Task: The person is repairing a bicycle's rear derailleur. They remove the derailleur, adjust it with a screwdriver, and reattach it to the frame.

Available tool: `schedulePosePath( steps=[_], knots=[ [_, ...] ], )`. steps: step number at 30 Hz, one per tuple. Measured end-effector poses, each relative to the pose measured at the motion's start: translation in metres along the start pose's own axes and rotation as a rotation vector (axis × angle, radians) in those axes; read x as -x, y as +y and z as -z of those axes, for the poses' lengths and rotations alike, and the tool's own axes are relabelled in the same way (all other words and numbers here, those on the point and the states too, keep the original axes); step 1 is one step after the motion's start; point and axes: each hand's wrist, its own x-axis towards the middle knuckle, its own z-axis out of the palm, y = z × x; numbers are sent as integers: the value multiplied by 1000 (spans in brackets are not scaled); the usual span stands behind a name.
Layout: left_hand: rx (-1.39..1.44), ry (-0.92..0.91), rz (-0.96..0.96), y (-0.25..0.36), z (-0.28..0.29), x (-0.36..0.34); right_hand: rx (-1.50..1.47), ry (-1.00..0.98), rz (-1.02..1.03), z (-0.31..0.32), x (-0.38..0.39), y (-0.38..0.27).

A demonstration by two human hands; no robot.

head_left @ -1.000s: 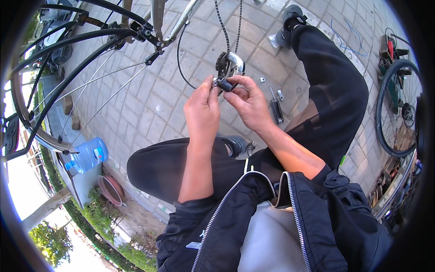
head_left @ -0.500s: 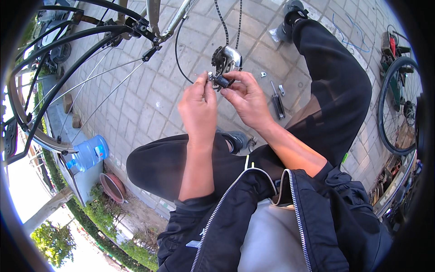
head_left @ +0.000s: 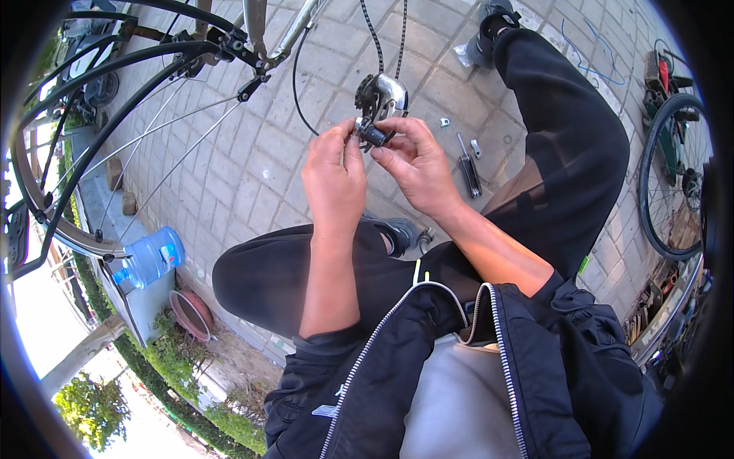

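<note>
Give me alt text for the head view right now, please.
A left hand and right hand hold a black and silver bicycle derailleur, with a chain running from it toward the top edge. A folding tool lies on grey paving to their right; a blue water bottle lies at left.

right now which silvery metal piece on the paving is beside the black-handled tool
The longer piece, right of the tool's shaft; the smaller piece lies farther off.

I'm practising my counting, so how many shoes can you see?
2. One shoe is at the top, right of centre; the other shoe is below the right hand, partly hidden by the black trousers.
</note>
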Motion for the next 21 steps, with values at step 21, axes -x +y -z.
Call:
schedulePosePath(
  steps=[21],
  knots=[
    [709, -84, 178, -5, 1, -3, -147, -12, -140, 4, 0, -10]
  ],
)
